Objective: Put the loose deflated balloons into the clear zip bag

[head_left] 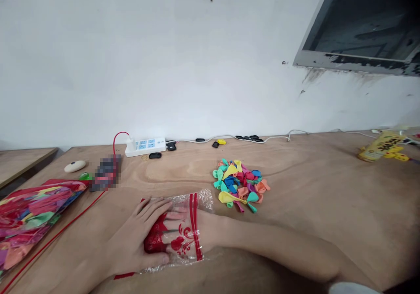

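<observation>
A clear plastic bag (206, 199) with red printed stripes and scrolls lies flat on the wooden table. My right hand (182, 226) is inside it up to the wrist, palm down, its fingers stretched out and seen through the film. From the left, my left hand (139, 235) lies over the bag's other end with fingers extended, its thumb along the near side. Just beyond my right wrist is a loose pile of small deflated balloons (239, 182) in several colours.
At left lie a packed bag of balloons (36, 217), a red cable (65, 229), a blurred-out dark object (105, 173) and a whitish oval object (75, 166). A power strip (146, 146) sits by the wall. A yellow-labelled bottle-like container (379, 146) lies tilted at far right.
</observation>
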`<state>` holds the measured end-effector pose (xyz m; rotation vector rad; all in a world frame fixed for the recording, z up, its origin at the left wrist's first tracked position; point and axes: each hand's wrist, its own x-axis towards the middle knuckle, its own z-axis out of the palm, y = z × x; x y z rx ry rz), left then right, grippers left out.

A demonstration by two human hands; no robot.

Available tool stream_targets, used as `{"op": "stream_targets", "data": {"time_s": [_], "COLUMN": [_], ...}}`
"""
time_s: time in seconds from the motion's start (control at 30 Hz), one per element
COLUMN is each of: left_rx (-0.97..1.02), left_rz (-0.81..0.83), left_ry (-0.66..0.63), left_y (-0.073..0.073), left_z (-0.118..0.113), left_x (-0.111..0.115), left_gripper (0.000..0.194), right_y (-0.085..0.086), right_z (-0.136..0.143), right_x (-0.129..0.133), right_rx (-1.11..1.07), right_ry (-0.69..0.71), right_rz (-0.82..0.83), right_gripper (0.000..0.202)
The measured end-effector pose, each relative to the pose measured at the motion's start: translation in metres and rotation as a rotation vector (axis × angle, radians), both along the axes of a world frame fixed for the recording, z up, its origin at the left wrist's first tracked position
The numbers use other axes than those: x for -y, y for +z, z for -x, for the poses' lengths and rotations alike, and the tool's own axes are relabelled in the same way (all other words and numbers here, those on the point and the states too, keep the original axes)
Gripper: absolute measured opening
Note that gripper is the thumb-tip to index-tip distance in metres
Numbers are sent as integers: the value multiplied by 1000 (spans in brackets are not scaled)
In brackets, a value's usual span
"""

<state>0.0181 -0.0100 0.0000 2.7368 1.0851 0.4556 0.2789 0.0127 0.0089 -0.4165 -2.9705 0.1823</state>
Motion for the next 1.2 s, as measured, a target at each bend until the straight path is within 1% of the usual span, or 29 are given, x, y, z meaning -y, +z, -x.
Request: {"op": "stream_targets", "data": {"time_s": [0.07, 0.13, 0.2, 0.3, 0.4, 0.43, 0.5, 0.63, 0.87, 1.03, 1.2], "left_rx": [-2, -3, -2, -9, -12, -13, -20, -27, -1, -10, -19], "left_rz": [0, -1, 0, 16, 31, 33, 38, 43, 23, 24, 17], "left_ry": [-3, -3, -5, 0, 4, 4, 4, 4, -3, -7, 4], "left_y": [-1, -2, -2, -2, -1, -1, 0, -1, 1, 1, 0], "left_z": [0, 0, 0, 1, 2, 2, 1, 1, 0, 0, 0], "left_x": [0, 0, 0, 0, 1, 1, 1, 1, 0, 0, 0], "left_gripper": [109, 108, 107, 107, 107, 107, 107, 106, 106, 106, 108], "right_y": [2, 6, 11, 16, 18, 19, 20, 19, 17, 13, 5], "right_z": [-20, -44, -70, -110, -142, -150, -161, -169, -163, -159, -158], "right_x": [0, -1, -3, -10, -18, -20, -22, -25, -23, -22, -28], "right_rx": [-61, -135, -202, -296, -375, -384, -379, -354, -215, -190, -222], "right_ry": [85, 98, 15, -194, -404, -447, -488, -539, -623, -653, -666], "right_rz": [-60, -113, -140, -190, -214, -201, -148, -71, -3, -11, -77], "right_gripper": [34, 39, 36, 32, 28, 25, 22, 22, 33, 36, 35]}}
